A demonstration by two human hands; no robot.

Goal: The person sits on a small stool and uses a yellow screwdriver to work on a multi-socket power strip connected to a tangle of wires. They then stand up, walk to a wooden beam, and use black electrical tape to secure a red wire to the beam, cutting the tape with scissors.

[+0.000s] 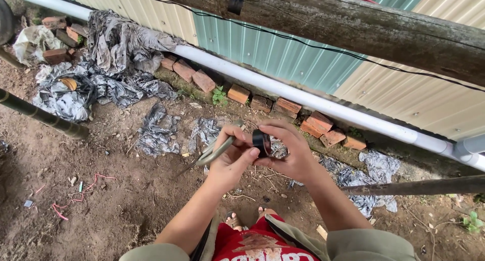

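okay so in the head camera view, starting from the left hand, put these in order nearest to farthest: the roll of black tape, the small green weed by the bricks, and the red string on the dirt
1. Roll of black tape: touching the left hand, at its thumb, held with the right hand.
2. Small green weed: above the hand, beside the bricks.
3. Red string: far left, on the dirt.

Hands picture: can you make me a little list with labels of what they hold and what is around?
left hand: grip shut on scissors
right hand: grip shut on tape roll, black
ground: bare dirt, grey plastic scraps
behind: bricks along white pipe, metal wall
overhead: wooden pole
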